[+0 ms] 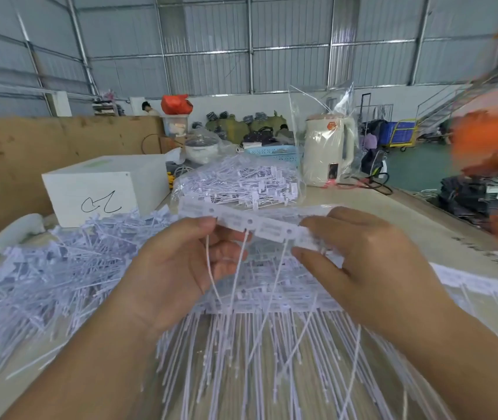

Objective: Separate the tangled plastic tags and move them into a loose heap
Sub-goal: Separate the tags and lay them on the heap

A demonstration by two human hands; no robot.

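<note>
A joined strip of tags (250, 221) is held up above the table (417, 213), probably so its tails hang free of the stack (272, 298) below. The left hand (178, 268) and right hand (360, 256) each pinch an end between thumb and curled fingers, seemingly placed to snap one tag off. The loose heap (59, 268) lies to the left, within easy reach for dropping.
</note>
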